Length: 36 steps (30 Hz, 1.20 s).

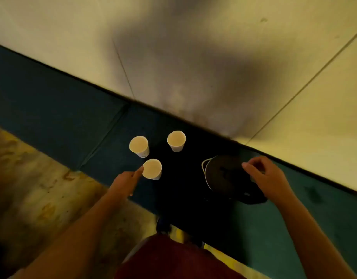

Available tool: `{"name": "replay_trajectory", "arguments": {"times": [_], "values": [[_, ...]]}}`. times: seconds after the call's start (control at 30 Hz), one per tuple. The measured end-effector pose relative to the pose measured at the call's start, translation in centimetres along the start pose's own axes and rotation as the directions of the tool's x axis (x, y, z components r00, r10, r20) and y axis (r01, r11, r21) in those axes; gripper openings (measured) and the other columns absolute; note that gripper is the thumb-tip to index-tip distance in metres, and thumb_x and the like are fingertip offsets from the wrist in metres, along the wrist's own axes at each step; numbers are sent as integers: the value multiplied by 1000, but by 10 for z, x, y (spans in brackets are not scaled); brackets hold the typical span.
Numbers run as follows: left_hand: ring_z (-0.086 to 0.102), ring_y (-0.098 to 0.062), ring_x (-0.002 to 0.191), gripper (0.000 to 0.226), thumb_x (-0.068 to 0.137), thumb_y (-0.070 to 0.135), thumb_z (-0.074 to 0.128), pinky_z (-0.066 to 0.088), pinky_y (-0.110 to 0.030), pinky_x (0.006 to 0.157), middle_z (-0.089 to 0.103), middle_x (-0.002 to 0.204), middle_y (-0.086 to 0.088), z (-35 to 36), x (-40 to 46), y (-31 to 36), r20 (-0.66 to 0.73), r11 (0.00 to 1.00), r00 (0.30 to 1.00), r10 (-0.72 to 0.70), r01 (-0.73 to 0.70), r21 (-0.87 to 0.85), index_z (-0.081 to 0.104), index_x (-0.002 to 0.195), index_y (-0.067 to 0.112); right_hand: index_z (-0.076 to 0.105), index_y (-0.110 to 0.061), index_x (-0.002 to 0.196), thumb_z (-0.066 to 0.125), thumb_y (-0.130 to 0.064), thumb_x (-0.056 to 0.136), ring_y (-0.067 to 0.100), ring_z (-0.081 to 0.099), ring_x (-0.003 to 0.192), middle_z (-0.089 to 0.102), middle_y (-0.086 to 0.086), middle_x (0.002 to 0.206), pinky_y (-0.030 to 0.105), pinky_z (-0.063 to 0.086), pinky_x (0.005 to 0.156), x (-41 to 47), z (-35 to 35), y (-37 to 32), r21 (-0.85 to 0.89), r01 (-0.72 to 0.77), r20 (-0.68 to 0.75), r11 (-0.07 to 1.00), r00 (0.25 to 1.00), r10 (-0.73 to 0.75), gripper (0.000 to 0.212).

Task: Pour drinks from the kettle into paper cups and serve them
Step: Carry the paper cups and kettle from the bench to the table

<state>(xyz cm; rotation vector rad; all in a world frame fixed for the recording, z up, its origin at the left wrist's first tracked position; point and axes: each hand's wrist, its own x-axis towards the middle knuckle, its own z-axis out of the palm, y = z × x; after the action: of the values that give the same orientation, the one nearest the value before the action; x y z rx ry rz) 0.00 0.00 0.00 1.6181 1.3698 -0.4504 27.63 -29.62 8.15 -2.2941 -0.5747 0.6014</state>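
Observation:
Three white paper cups stand upright on a dark blue-green ledge: one at the back left (139, 146), one at the back right (176, 140), one nearest me (152, 168). My left hand (126, 180) reaches toward the nearest cup, a fingertip touching its left rim, fingers apart and holding nothing. To the right sits a dark kettle (224, 174) with a round lid and a handle toward me. My right hand (263, 177) hovers over the kettle's right side with fingers curled at the lid edge. A firm grip cannot be made out.
A pale wall (193, 57) rises directly behind the ledge. Left of the ledge lies a stained yellowish floor (32, 178). The ledge's near edge (145, 208) runs diagonally below the cups. My dark red clothing fills the bottom centre.

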Motion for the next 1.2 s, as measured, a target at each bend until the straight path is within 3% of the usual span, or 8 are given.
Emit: {"name": "replay_trajectory", "arguments": {"times": [0.17,0.23,0.37,0.47,0.57,0.7,0.9,1.2], "values": [[64,-25,69,43,106,40,33,51,-36,71,61,74,-11,-13,19,9,-83,964,974,211,-193,183,62,100,8,63,-6,87,61,-48,94,23,60,70,65,13,78,31,42,62,-5,7,8,-52,-153,107,987,982,158,43],[65,-27,75,41,106,36,33,51,-39,76,64,80,-14,-8,33,13,-26,941,966,255,-242,237,62,100,8,62,2,84,58,-54,91,27,60,67,62,13,71,35,42,62,-17,13,19,3,-234,94,972,968,233,57],[64,-28,76,36,105,32,37,54,-44,79,64,79,-9,1,36,17,6,885,942,336,-318,341,61,87,13,68,4,86,61,-70,76,34,72,67,69,22,72,50,59,70,-24,7,23,170,-250,11,953,968,252,75],[61,-23,70,35,104,29,40,54,-42,75,60,72,-6,7,42,6,43,891,938,343,-340,302,62,85,9,65,3,82,64,-87,59,40,68,63,64,30,73,49,60,64,-26,16,20,182,-229,10,956,973,231,93],[58,-17,63,34,104,28,43,51,-34,69,59,73,-8,7,43,6,116,919,931,346,-361,159,62,89,4,63,3,79,76,-68,70,29,61,58,58,24,63,42,54,58,-31,28,11,225,-226,21,948,974,227,73],[59,-19,60,36,104,29,45,54,-43,68,59,68,-8,17,46,15,174,878,887,428,-454,150,56,74,13,60,6,78,73,-27,89,11,50,45,54,10,53,23,42,48,-34,39,6,227,-193,11,955,981,195,37],[61,-23,65,38,104,26,43,54,-45,78,61,75,-15,18,53,27,243,894,870,429,-447,20,60,94,-7,51,7,75,71,-25,91,11,45,43,51,14,53,20,38,45,-43,47,-2,306,-167,-95,937,974,205,41],[60,-24,66,36,104,24,44,51,-42,79,61,70,-14,22,53,17,243,870,847,473,-493,26,59,77,4,56,3,75,65,-20,94,20,46,47,50,9,50,21,38,47,-74,34,-29,350,-115,-86,930,984,154,32]]}}
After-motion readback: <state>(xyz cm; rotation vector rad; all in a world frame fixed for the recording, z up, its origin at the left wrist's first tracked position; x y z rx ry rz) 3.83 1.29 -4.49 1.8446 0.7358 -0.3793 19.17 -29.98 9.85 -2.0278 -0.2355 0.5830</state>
